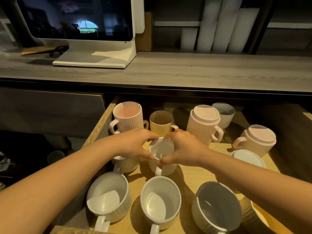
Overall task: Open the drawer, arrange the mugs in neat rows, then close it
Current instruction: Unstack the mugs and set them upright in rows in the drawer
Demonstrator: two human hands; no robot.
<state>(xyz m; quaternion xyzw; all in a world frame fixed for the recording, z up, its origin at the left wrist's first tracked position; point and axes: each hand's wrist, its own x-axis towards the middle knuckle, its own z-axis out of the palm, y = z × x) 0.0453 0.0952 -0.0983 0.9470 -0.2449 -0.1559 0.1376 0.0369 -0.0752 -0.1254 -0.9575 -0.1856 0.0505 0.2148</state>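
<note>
Both hands close on one white mug (162,148) standing upright in the open drawer (99,129), its handle toward the person. The left hand (135,146) curls round the rim from one side and the right hand (184,149) from the other, thumbs and fingertips pinching it. Just beyond the left hand stands a tall pink mug (127,117). Beyond the meeting fingertips is a yellow mug (161,123), and beyond the right hand an upturned pink mug (204,125). A cream ribbed mug (128,163) sits partly hidden under the left hand.

No readable text, label or number on the mugs (160,201), drawer (99,125) or screen (76,17)
</note>
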